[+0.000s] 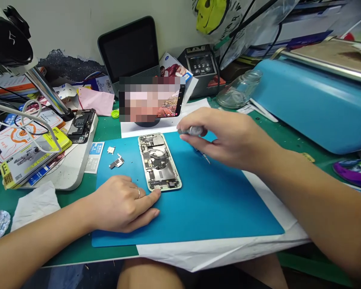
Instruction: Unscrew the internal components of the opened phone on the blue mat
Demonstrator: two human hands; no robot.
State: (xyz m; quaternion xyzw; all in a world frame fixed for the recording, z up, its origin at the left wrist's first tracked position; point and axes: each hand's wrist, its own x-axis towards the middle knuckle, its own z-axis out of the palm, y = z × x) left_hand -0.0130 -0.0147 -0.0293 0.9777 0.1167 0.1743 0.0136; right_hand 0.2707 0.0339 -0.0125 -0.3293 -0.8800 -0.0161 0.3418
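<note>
**Two hands at an opened phone on a blue mat**

Two bare hands work over an opened phone, which lies face down with its inner parts showing, in the far middle of a blue mat. The left hand rests flat on the mat at the near left corner of the phone; its fingers are pressed together and touch the near edge of the phone. The right hand hovers just right of the phone, and its fingers pinch a thin screwdriver with a grey handle.

Left of the phone, two small metal parts lie on the mat. Further left a second opened phone lies on a white pad, near a yellow box. Behind the mat stands a dark tablet, and a blurred screen is in front of it. A glass jar lies on its side at the far right, beside a big blue machine.

The table has a green cover and is crowded. A white sheet lies under the mat. A pale wall is behind.
</note>
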